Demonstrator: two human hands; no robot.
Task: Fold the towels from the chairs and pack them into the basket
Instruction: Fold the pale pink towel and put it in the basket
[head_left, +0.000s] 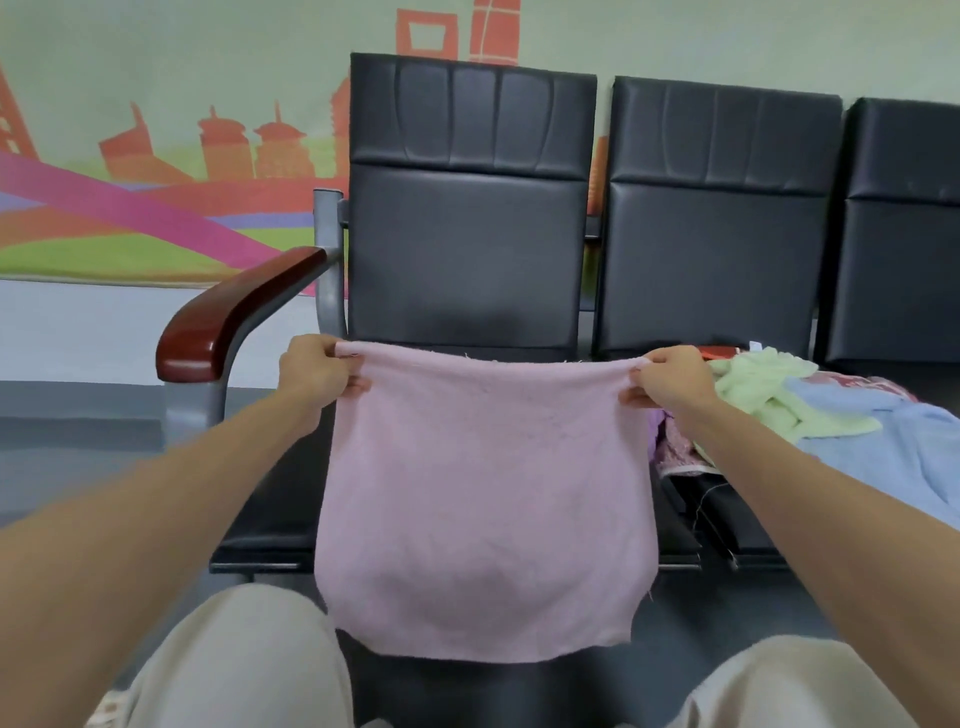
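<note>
L fingers (357, 385), R fingers (632, 399) pinch pink towel (483, 499) top corners; hangs straight down.

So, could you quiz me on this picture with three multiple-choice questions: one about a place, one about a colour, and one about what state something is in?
1. Where does the heap of loose towels lie?
A. on the floor
B. on the seat of the middle chair
C. in a basket

2. What colour is the held towel?
A. pink
B. white
C. yellow

3. How is the held towel right now?
A. folded small on a seat
B. crumpled in one hand
C. hanging spread out, unfolded

Answers:
1 B: the heap sits on the seat just right of the held towel.
2 A: its whole face is pale pink.
3 C: the left hand and the right hand each pinch a top corner, and it hangs flat.
</note>
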